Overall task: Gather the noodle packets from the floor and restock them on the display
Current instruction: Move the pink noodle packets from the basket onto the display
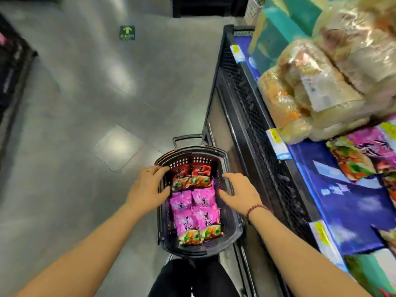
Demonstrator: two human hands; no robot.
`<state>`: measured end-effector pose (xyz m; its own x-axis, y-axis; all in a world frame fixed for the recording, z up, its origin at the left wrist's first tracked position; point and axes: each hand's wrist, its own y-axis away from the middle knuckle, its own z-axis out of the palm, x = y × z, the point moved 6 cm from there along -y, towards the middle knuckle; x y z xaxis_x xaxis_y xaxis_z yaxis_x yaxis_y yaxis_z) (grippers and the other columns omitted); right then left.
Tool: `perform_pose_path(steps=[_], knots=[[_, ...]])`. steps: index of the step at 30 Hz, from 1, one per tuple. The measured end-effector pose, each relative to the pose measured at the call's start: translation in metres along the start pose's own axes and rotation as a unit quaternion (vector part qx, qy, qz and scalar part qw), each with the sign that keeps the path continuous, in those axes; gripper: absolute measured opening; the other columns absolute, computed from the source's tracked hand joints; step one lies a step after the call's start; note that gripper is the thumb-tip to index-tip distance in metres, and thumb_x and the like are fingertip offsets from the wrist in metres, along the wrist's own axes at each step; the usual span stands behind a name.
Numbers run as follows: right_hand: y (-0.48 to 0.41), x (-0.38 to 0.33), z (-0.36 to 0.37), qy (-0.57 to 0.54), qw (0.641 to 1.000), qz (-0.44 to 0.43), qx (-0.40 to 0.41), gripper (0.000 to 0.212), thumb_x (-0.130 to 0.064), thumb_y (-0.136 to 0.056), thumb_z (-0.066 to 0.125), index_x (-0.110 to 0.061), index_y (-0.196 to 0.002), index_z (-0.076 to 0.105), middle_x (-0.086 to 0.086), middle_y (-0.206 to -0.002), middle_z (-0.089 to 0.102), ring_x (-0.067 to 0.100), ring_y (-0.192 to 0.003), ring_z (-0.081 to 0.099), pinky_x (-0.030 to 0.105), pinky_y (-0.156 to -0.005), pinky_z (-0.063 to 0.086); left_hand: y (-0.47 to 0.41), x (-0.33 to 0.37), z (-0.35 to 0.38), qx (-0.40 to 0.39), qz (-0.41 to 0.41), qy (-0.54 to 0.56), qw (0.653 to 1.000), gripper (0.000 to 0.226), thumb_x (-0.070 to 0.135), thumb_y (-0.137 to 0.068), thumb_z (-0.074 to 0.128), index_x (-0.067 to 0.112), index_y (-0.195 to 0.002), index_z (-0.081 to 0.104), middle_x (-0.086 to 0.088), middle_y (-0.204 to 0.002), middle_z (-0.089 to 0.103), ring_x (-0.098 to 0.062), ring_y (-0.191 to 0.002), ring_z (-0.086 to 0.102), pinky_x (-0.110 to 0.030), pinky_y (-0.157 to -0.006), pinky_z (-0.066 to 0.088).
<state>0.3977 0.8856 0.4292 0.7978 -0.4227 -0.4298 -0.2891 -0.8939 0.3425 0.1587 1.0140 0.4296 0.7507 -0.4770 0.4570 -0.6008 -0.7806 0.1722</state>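
Noodle packets lie between two released grips, below and left of the display.

The left grip (147,187) hangs at the left rim of the black perforated plastic basket (188,150) on the grey tiled floor (85,103), fingers relaxed and holding nothing; I cannot tell whether they touch the rim. Inside, the glossy pink noodle packets (192,209) lie nearer the person and the red noodle packets (192,174) beyond, the row's long axis running away from the body, parallel to the shelf edge. The right grip (240,192), fingers spread and empty, hovers over the right wall and is nearer the blue-lined display shelf (342,202), so lifting rightward and up looks natural.
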Motion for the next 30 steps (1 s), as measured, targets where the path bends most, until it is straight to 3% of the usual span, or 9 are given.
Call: perform_pose_path(steps=[6,9,12,16,19,21,25,30], knots=[[-0.097,0.031,0.087,-0.067,0.997,0.022,-0.036,0.051,-0.035,-0.087,0.065,-0.030,-0.134,0.048,0.001,-0.129,0.052,0.020,-0.124,0.046,0.033,-0.103,0.038,-0.051,-0.051,0.109,-0.009,-0.102,0.104,0.989,0.072,0.045,-0.079,0.057,0.023,-0.146,0.040,-0.006,-0.140,0.043,-0.026,-0.132,0.038,-0.039,-0.102,0.041],[-0.152,0.059,0.154,-0.103,0.992,0.034,-0.067,0.055,-0.033,-0.085,0.067,-0.033,-0.136,0.045,0.002,-0.126,0.051,0.021,-0.122,0.046,0.038,-0.104,0.040,-0.080,-0.090,0.183,-0.012,-0.159,0.188,0.969,0.073,0.040,-0.078,0.067,0.022,-0.145,0.041,-0.011,-0.143,0.038,-0.027,-0.134,0.038,-0.034,-0.108,0.033],[-0.198,0.093,0.218,-0.142,0.985,0.072,-0.069,0.060,-0.023,-0.083,0.070,-0.028,-0.137,0.047,0.008,-0.124,0.047,0.026,-0.119,0.048,0.032,-0.103,0.039,-0.104,-0.126,0.259,-0.015,-0.206,0.244,0.947,0.076,0.025,-0.080,0.077,0.022,-0.146,0.040,-0.015,-0.148,0.030,-0.027,-0.140,0.030,-0.024,-0.109,0.022],[-0.250,0.135,0.287,-0.155,0.983,0.075,-0.056,0.070,-0.016,-0.079,0.074,-0.029,-0.141,0.044,0.018,-0.144,0.035,0.031,-0.137,0.033,0.029,-0.110,0.028,-0.136,-0.165,0.337,-0.003,-0.241,0.275,0.931,0.086,0.015,-0.070,0.083,0.022,-0.145,0.041,-0.021,-0.148,0.035,-0.030,-0.140,0.030,-0.018,-0.106,0.022],[-0.275,0.167,0.321,-0.139,0.982,0.103,-0.075,0.077,-0.022,-0.081,0.073,-0.043,-0.144,0.034,0.024,-0.155,0.011,0.034,-0.145,0.016,0.036,-0.115,0.023,-0.159,-0.179,0.369,-0.001,-0.246,0.277,0.929,0.092,0.013,-0.071,0.084,0.028,-0.148,0.036,-0.025,-0.154,0.021,-0.032,-0.144,0.022,-0.020,-0.108,0.020],[-0.288,0.181,0.335,-0.154,0.979,0.108,-0.075,0.081,-0.024,-0.082,0.073,-0.049,-0.144,0.027,0.025,-0.156,0.007,0.035,-0.145,0.015,0.038,-0.116,0.023,-0.172,-0.183,0.384,0.008,-0.253,0.278,0.927,0.095,0.019,-0.072,0.084,0.035,-0.149,0.030,-0.025,-0.155,0.011,-0.033,-0.145,0.019,-0.027,-0.113,0.019],[-0.307,0.189,0.352,-0.158,0.983,0.062,-0.066,0.087,-0.028,-0.080,0.072,-0.059,-0.140,0.018,0.018,-0.144,0.027,0.034,-0.131,0.039,0.034,-0.110,0.031,-0.193,-0.194,0.405,0.037,-0.249,0.255,0.934,0.096,0.027,-0.072,0.084,0.041,-0.149,0.028,-0.019,-0.151,0.019,-0.030,-0.138,0.030,-0.032,-0.114,0.025],[-0.319,0.192,0.360,-0.178,0.983,0.029,-0.034,0.089,-0.026,-0.078,0.077,-0.056,-0.140,0.020,0.014,-0.141,0.032,0.032,-0.133,0.038,0.039,-0.114,0.031,-0.204,-0.206,0.417,0.045,-0.242,0.203,0.948,0.098,0.026,-0.074,0.083,0.047,-0.148,0.023,-0.017,-0.150,0.023,-0.033,-0.135,0.036,-0.041,-0.113,0.034]])
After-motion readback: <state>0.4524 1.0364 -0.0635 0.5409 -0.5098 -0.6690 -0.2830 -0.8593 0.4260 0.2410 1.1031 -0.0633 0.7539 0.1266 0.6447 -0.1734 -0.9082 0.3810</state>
